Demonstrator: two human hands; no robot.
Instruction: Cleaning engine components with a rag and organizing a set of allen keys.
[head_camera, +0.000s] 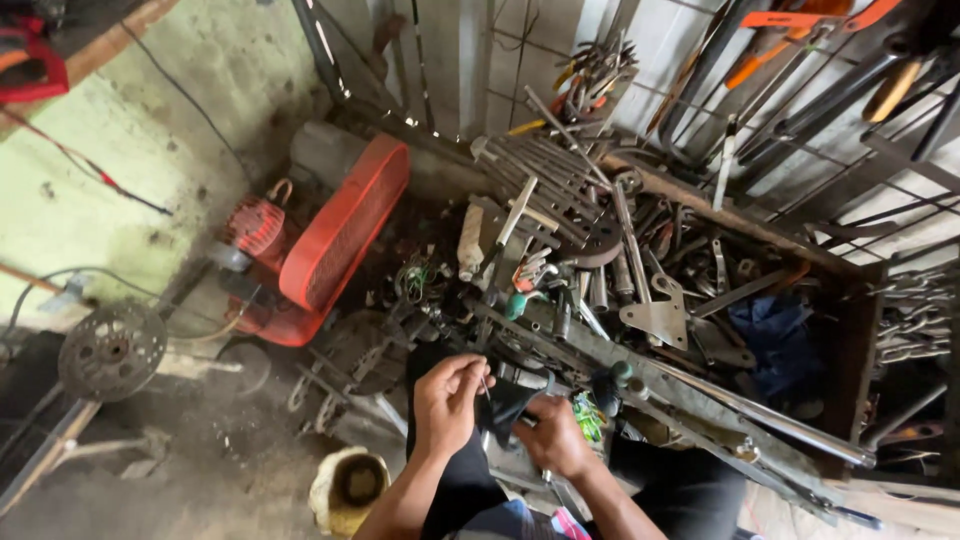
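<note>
2 bare forearms, no sleeves showing; dark trousers (690, 490) cover the legs.

A red compressor (330, 240), a blue cloth (770, 335), orange-handled shears (790, 40) and a pale green wall (90, 200).

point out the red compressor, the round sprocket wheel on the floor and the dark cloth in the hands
red compressor (340, 225), head view, on its red belt guard
sprocket wheel (112, 350), head view, on the hub at its middle
dark cloth (503, 408), head view, on the fold between left hand (447, 402) and right hand (553, 438)
</note>
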